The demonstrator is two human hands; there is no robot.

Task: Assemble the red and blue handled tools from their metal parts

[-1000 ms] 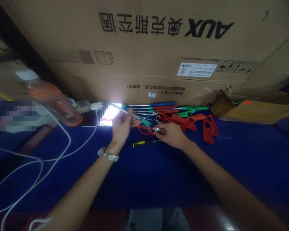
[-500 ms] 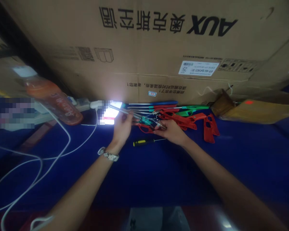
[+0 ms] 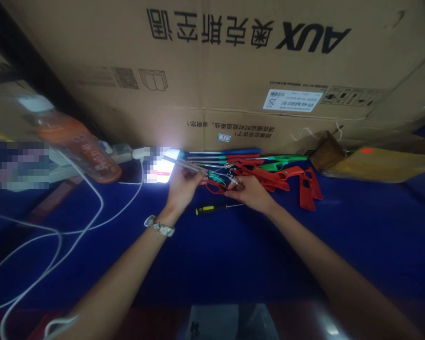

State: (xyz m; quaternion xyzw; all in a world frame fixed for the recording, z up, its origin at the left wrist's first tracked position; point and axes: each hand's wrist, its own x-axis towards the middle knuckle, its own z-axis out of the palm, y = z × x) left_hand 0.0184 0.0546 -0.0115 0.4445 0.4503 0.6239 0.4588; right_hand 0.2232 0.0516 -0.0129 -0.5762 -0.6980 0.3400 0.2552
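Observation:
My left hand (image 3: 182, 189) is closed around a long-nosed lighter, whose metal barrel (image 3: 189, 164) points up and left. Its red handle part (image 3: 215, 188) and teal inner parts (image 3: 216, 177) lie exposed between my hands, with thin wires by them. My right hand (image 3: 253, 194) pinches a small metallic piece (image 3: 238, 183) at the lighter's right end; its exact kind is unclear. Just below lies a black-and-yellow screwdriver (image 3: 209, 209), its shaft tip near my right hand. Behind are more lighters with blue (image 3: 241, 151) and green (image 3: 285, 161) handles.
Red handle shells (image 3: 307, 189) lie to the right, beside a yellowish packet (image 3: 378, 164). A lit phone screen (image 3: 165, 171) sits behind my left hand. White cables (image 3: 101, 203) loop on the left, below an orange drink bottle (image 3: 80, 146). A large cardboard box (image 3: 205, 66) walls the back.
My left hand's fingers have shifted slightly right along the lighter, toward the teal parts. My right hand stays nearly in place with the small metallic piece.

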